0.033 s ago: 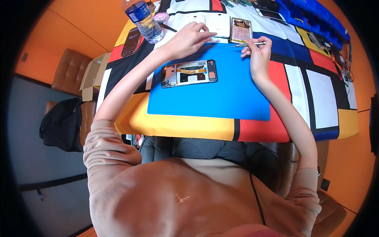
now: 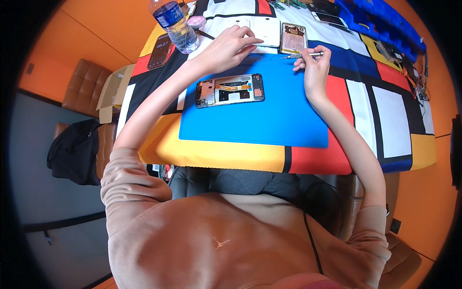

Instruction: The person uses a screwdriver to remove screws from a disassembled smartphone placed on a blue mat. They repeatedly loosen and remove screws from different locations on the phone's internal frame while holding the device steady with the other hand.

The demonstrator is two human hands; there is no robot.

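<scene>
At 12 o'clock of the blue mat (image 2: 269,123), left hand (image 2: 225,47) lies spread on white panel (image 2: 262,29); right hand (image 2: 315,62) pinches a screwdriver (image 2: 304,56).

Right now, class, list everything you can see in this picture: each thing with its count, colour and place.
Opened phone: one, dark frame, orange ribbon inside, on the mat's far left.
Mat: one, blue, mid-table.
Tablecloth: one, colour-blocked, over the table.
Water bottle: one, clear, far left corner.
Dark phone: one, beside the bottle.
White device: one, beyond the mat.
Gold-framed phone: one, beside it.
Blue tray: one, far right.
Black bag: one, on a chair, left.
Screwdriver: one, silver, in the right hand.
Left hand: on the white device.
Right hand: at the mat's far edge.
</scene>
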